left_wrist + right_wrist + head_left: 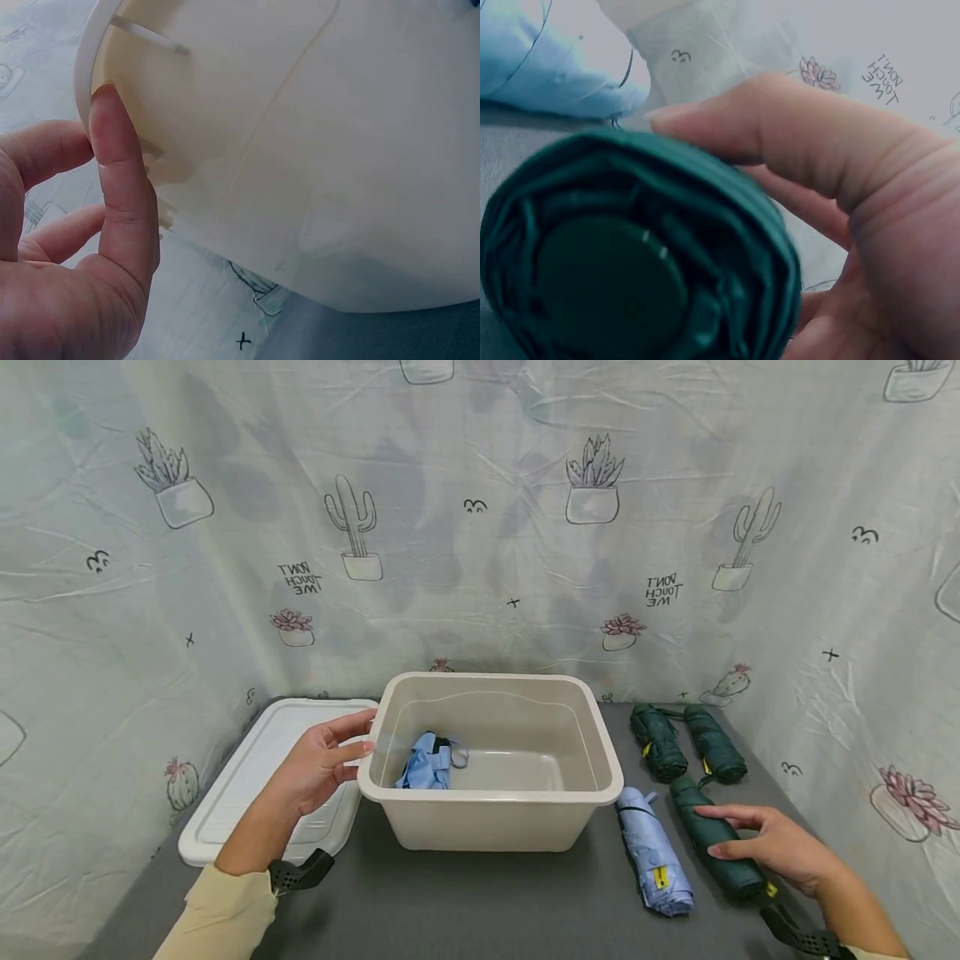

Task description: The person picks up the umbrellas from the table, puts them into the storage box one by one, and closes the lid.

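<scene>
Head view high, facing wall; wrist views close, beside hands.

Green folded umbrellas: three, right of the frame — two side by side at the back (658,742) (715,742), one nearer (716,846).
Light blue folded umbrellas: two — one inside the bin (428,762), one on the bench (654,850) right of it.
Beige plastic bins: one (491,827), centre.
White lids: one (247,768), lower left.
Hands: two, left (318,768) and right (780,847).
</scene>
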`<action>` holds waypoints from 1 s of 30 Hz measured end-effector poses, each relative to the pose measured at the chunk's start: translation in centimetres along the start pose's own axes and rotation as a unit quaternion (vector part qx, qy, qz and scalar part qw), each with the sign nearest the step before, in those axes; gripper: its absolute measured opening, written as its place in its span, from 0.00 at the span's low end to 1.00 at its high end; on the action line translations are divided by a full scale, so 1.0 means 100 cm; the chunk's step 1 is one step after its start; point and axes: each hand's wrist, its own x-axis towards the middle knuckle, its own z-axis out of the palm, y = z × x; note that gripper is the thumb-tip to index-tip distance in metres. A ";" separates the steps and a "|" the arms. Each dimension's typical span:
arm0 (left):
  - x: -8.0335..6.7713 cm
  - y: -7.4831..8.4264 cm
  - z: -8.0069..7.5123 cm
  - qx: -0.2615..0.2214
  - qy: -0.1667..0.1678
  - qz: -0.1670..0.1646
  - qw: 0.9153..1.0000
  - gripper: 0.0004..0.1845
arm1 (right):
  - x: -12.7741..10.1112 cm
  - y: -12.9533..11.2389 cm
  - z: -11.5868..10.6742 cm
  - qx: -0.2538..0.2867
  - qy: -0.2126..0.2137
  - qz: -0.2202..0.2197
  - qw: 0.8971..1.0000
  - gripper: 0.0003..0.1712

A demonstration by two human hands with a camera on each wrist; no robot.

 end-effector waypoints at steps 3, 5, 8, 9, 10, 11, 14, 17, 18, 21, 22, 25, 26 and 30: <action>0.000 0.000 0.000 -0.003 0.000 0.000 1.000 0.35 | 0.001 -0.004 0.000 0.044 -0.003 0.005 0.999 0.37; 0.000 0.000 0.000 -0.003 -0.001 0.002 1.000 0.34 | 0.001 -0.008 0.001 0.072 -0.002 0.003 0.997 0.37; -0.001 0.000 0.000 -0.003 0.001 0.003 1.000 0.34 | 0.002 -0.016 0.001 0.106 -0.003 -0.006 0.994 0.37; -0.001 0.000 0.000 -0.004 0.001 0.003 1.000 0.34 | 0.003 -0.019 0.001 0.114 -0.004 -0.010 0.993 0.37; -0.001 0.000 0.000 -0.005 0.001 0.002 1.000 0.34 | 0.002 -0.022 0.001 0.117 -0.004 -0.014 0.993 0.37; -0.001 0.001 0.000 -0.005 0.002 0.001 1.000 0.34 | 0.002 -0.025 0.001 0.123 -0.005 -0.017 0.992 0.37; -0.001 0.001 0.000 -0.004 0.003 0.000 1.000 0.34 | 0.003 -0.036 -0.001 0.137 -0.005 -0.028 0.990 0.37; -0.001 0.002 0.000 -0.004 0.004 0.000 1.000 0.34 | 0.004 -0.048 -0.003 0.158 -0.008 -0.035 0.987 0.36; -0.001 0.001 0.000 -0.005 0.004 -0.001 1.000 0.34 | 0.004 -0.052 -0.003 0.162 -0.009 -0.037 0.986 0.36; -0.001 0.001 0.000 -0.010 0.003 -0.002 1.000 0.34 | 0.005 -0.062 -0.004 0.178 -0.023 -0.049 0.983 0.36; -0.001 0.001 0.000 -0.014 0.003 -0.003 1.000 0.34 | 0.005 -0.065 -0.004 0.182 -0.030 -0.054 0.981 0.36; -0.001 0.000 0.000 -0.022 -0.003 -0.001 1.000 0.35 | 0.006 -0.074 -0.004 0.186 -0.049 -0.074 0.979 0.36; -0.001 0.000 0.000 -0.025 -0.004 0.000 1.000 0.35 | 0.007 -0.077 -0.004 0.189 -0.057 -0.081 0.977 0.36; 0.000 -0.001 -0.001 -0.033 -0.011 0.008 0.999 0.35 | 0.009 -0.089 -0.005 0.206 -0.082 -0.097 0.970 0.37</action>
